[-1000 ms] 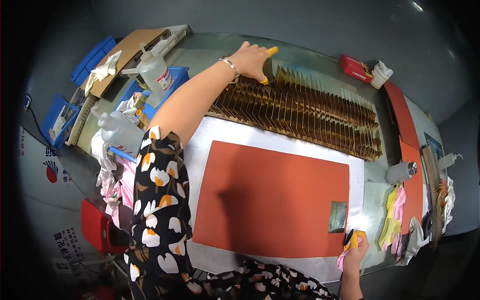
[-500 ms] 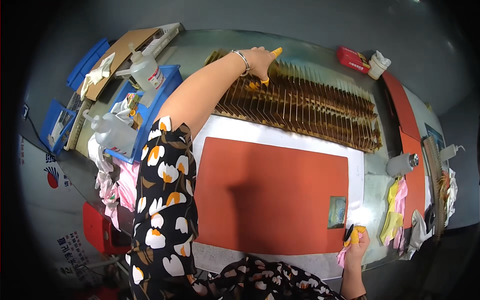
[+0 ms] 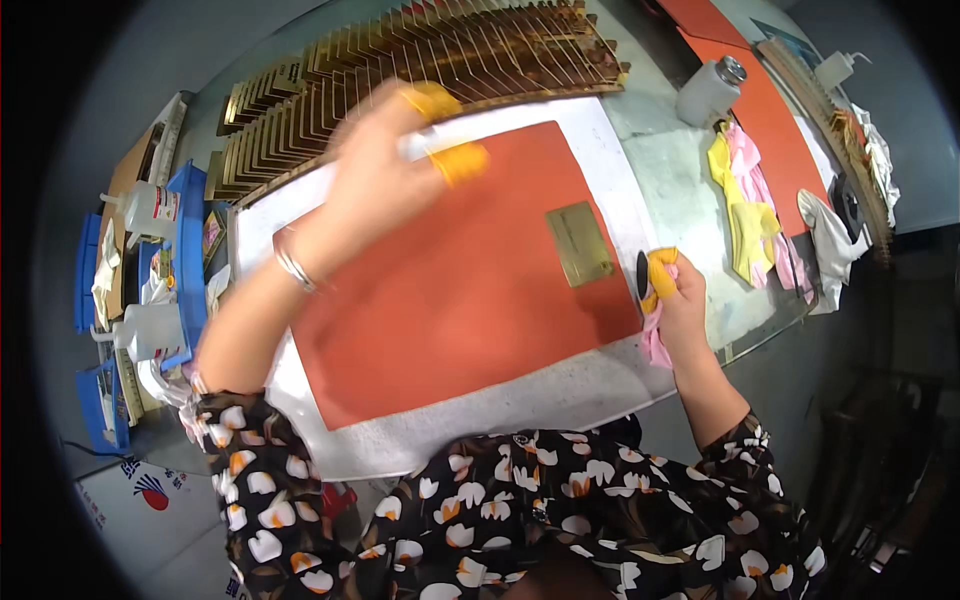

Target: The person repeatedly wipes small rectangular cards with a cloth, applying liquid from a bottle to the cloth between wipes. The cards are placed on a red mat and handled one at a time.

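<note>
A small brass-coloured metal plate [image 3: 578,240] lies flat on the red-orange mat [image 3: 440,300], toward its right side. My left hand [image 3: 385,160], smeared by motion, is over the mat's far left part. Its yellow-covered fingertips are spread apart, with nothing visible between them. Beyond it stands a long rack of upright brass plates [image 3: 340,75]. At the mat's right edge my right hand [image 3: 682,300] is closed on a pink cloth [image 3: 655,338]. A small black oval piece [image 3: 643,272] shows at its yellow-covered fingers; how it is held is hidden.
Blue trays [image 3: 188,270] with squeeze bottles [image 3: 152,330] line the left side. On the right are a grey bottle [image 3: 712,92], a yellow cloth [image 3: 745,225], a white cloth [image 3: 832,245] and another red mat [image 3: 770,130]. White sheeting [image 3: 430,445] lies under the main mat.
My left hand has come back from above the rack to over the mat. The view has shifted and turned. My right hand still grips the pink cloth beside the mat.
</note>
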The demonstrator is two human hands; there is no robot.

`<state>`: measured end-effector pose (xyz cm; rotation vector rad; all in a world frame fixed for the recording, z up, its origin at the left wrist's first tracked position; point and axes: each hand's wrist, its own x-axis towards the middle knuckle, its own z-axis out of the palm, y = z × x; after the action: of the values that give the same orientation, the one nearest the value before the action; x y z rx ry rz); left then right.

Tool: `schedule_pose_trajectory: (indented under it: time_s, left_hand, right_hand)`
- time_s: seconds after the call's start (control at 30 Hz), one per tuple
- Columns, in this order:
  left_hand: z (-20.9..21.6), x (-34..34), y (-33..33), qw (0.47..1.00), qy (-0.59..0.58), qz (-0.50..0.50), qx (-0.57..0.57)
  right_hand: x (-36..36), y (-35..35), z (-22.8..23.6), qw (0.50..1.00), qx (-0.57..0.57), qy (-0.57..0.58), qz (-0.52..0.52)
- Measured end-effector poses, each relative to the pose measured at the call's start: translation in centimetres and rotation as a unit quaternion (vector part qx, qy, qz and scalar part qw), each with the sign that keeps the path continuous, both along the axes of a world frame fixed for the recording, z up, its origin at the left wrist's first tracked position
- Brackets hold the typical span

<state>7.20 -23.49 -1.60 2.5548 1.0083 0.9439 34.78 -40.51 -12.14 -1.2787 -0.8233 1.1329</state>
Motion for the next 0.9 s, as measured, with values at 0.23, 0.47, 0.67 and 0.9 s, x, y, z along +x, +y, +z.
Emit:
schedule_pose_trajectory:
  time_s: [0.23,0.47,0.67,0.9]
  left_hand:
    - [-6.9,9.0,-8.0,0.979,0.152,0.019,-0.133]
    - [-6.1,9.2,-8.4,0.979,0.136,0.052,-0.142]
    - [-3.4,5.5,-7.3,0.998,0.015,-0.046,-0.044]
    - [6.7,-12.9,6.2,0.967,0.113,0.226,0.039]
  right_hand:
    - [1.6,0.0,-0.3,0.972,0.070,0.222,0.014]
    - [2.0,1.2,-1.0,0.959,0.087,0.269,0.038]
    - [0.9,0.0,-0.9,0.995,0.032,0.078,-0.057]
    - [-0.8,-0.4,0.2,0.994,0.032,-0.099,-0.009]
